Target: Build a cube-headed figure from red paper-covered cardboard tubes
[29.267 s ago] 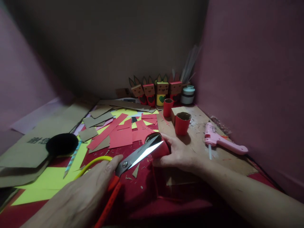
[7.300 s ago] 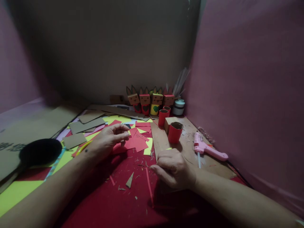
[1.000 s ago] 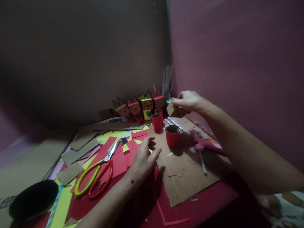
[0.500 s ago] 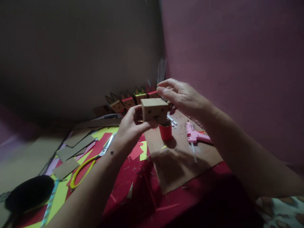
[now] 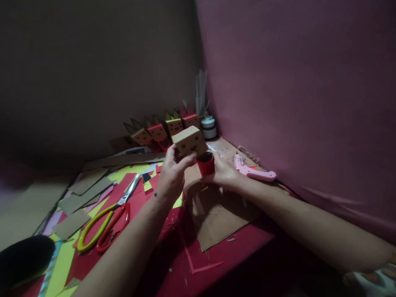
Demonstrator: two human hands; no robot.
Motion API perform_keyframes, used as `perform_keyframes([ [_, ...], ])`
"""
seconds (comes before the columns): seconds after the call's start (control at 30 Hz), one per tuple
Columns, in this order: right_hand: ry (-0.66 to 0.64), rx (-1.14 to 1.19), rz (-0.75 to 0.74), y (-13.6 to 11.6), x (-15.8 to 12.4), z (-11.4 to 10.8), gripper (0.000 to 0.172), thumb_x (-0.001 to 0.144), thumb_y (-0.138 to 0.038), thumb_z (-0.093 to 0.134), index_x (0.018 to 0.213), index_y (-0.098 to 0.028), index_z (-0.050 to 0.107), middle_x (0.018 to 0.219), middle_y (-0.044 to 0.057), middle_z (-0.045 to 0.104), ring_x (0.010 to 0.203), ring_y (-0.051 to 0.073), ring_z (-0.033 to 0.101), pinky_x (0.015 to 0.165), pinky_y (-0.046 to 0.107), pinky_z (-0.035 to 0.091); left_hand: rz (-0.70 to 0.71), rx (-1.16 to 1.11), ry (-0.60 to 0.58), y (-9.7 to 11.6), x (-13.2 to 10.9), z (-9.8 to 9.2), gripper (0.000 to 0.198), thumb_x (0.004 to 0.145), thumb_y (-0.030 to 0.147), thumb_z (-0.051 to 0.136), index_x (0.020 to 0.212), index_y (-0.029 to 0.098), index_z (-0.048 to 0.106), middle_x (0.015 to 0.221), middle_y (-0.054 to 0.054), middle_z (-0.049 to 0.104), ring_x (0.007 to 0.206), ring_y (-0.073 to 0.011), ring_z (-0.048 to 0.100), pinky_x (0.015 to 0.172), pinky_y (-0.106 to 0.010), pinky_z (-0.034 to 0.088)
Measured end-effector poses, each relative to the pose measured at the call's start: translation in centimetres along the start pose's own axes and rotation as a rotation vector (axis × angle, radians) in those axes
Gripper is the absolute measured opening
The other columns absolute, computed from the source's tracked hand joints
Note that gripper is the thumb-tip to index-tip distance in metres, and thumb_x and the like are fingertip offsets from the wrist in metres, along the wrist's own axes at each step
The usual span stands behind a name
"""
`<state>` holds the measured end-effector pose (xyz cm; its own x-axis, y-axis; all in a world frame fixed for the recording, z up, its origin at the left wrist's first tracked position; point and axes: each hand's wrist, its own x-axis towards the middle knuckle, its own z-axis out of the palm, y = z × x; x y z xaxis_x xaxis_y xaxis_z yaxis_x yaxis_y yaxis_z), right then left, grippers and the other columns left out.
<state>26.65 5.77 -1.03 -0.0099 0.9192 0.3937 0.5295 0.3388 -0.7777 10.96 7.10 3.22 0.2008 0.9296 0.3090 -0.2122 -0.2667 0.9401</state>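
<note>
My left hand [image 5: 173, 170] is closed on a small cardboard box [image 5: 191, 140] with a face drawn on its front, tilted in the air. Just below and to the right of it, my right hand [image 5: 225, 173] wraps round a red cup [image 5: 206, 167], whose open top faces up towards the box. The box's lower right corner is close to the cup's rim; I cannot tell whether they touch. Behind them stand several similar box-headed figures [image 5: 157, 132] with pointed ears. Most of the right fingers are hidden behind the cup.
A cardboard sheet [image 5: 219, 222] lies under my hands on the red tabletop [image 5: 173, 264]. Yellow-and-red-handled scissors [image 5: 122, 202] rest on coloured paper at left, near a dark oval object [image 5: 27, 260]. A pink glue gun [image 5: 253, 171] lies right, a white jar [image 5: 208, 127] behind.
My right hand has come down from beside the box and taken hold of the red cup, which stood on the cardboard sheet. The box in my left hand is tilted more. The view has shifted.
</note>
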Motion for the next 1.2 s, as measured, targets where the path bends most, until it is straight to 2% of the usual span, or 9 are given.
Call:
perform_keyframes([
  [0.17,0.023,-0.015,0.102,-1.5,-0.4,1.3,0.052,0.067,-0.018,0.075,0.116,-0.019,0.054,0.11,0.01,0.067,0.099,0.028,0.065,0.084,0.043,0.053,-0.069,-0.107,0.018,-0.6,-0.2,-0.5,0.041,0.073,0.036,0.076,0.109,0.021,0.061,0.114,-0.008,0.07,0.105,-0.0281,0.067,0.089,-0.042,0.054],
  [0.27,-0.024,-0.057,0.019,-1.8,-0.5,1.8,0.044,0.069,-0.017,0.071,0.11,-0.017,0.056,0.11,0.011,0.066,0.1,0.028,0.064,0.083,0.04,0.052,-0.06,-0.12,0.036,-0.4,-0.3,-1.2,0.037,0.07,0.035,0.079,0.1,0.02,0.063,0.113,-0.009,0.071,0.11,-0.0305,0.065,0.092,-0.044,0.053],
  [0.4,-0.13,-0.073,-0.101,-1.6,-0.6,1.8,0.035,0.072,-0.016,0.065,0.106,-0.019,0.059,0.11,0.011,0.066,0.1,0.027,0.063,0.084,0.04,0.05,-0.084,-0.123,0.044,-0.1,-0.6,-1.9,0.039,0.072,0.033,0.079,0.105,0.02,0.063,0.116,-0.008,0.07,0.114,-0.0276,0.064,0.096,-0.041,0.052],
  [0.53,-0.2,0.052,-0.063,-1.8,-0.6,1.4,0.043,0.07,-0.023,0.071,0.11,-0.02,0.058,0.113,0.009,0.067,0.101,0.027,0.063,0.082,0.039,0.051,-0.117,-0.187,0.08,-0.4,-0.9,-1.8,0.04,0.072,0.031,0.078,0.107,0.021,0.062,0.121,-0.007,0.069,0.114,-0.0248,0.064,0.091,-0.036,0.053],
  [0.67,-0.227,0.175,-0.018,-1.8,-0.6,1.7,0.048,0.065,-0.021,0.074,0.111,-0.021,0.059,0.105,0.005,0.07,0.096,0.025,0.064,0.079,0.036,0.051,-0.124,-0.195,0.077,-0.8,-0.7,-1.5,0.041,0.07,0.031,0.079,0.105,0.02,0.063,0.11,-0.006,0.072,0.107,-0.0237,0.065,0.091,-0.036,0.052],
  [0.8,-0.189,0.147,0.002,-1.5,-0.6,1.9,0.044,0.067,-0.025,0.075,0.109,-0.023,0.061,0.101,0.004,0.07,0.089,0.024,0.064,0.074,0.034,0.05,-0.07,-0.1,0.03,-0.1,-0.6,-2.2,0.042,0.07,0.032,0.08,0.106,0.019,0.063,0.109,-0.006,0.072,0.108,-0.0241,0.065,0.096,-0.037,0.048],
  [0.9,-0.177,0.07,0.047,-1.3,-0.6,1.7,0.04,0.066,-0.028,0.077,0.102,-0.023,0.061,0.095,0.002,0.07,0.085,0.024,0.064,0.07,0.033,0.048,0.013,-0.011,0.004,0.2,-0.7,-3.0,0.048,0.07,0.027,0.079,0.113,0.019,0.06,0.114,-0.007,0.07,0.112,-0.0244,0.063,0.099,-0.037,0.046],
  [1.03,-0.184,0.037,0.019,-1.0,-0.5,1.5,0.046,0.067,-0.03,0.078,0.108,-0.022,0.06,0.104,0.006,0.069,0.094,0.027,0.063,0.075,0.036,0.05,0.086,0.095,-0.056,-0.6,-1.0,-3.1,0.055,0.072,0.024,0.078,0.122,0.021,0.057,0.122,-0.007,0.068,0.118,-0.0252,0.06,0.102,-0.038,0.047],
  [1.2,-0.182,0.075,0.004,-0.9,-0.7,1.5,0.055,0.068,-0.031,0.077,0.119,-0.023,0.058,0.114,0.008,0.068,0.103,0.031,0.063,0.084,0.042,0.052,0.072,0.128,-0.08,-1.2,-1.4,-2.5,0.053,0.071,0.024,0.079,0.12,0.022,0.057,0.124,-0.007,0.068,0.12,-0.0267,0.06,0.102,-0.039,0.048],
])
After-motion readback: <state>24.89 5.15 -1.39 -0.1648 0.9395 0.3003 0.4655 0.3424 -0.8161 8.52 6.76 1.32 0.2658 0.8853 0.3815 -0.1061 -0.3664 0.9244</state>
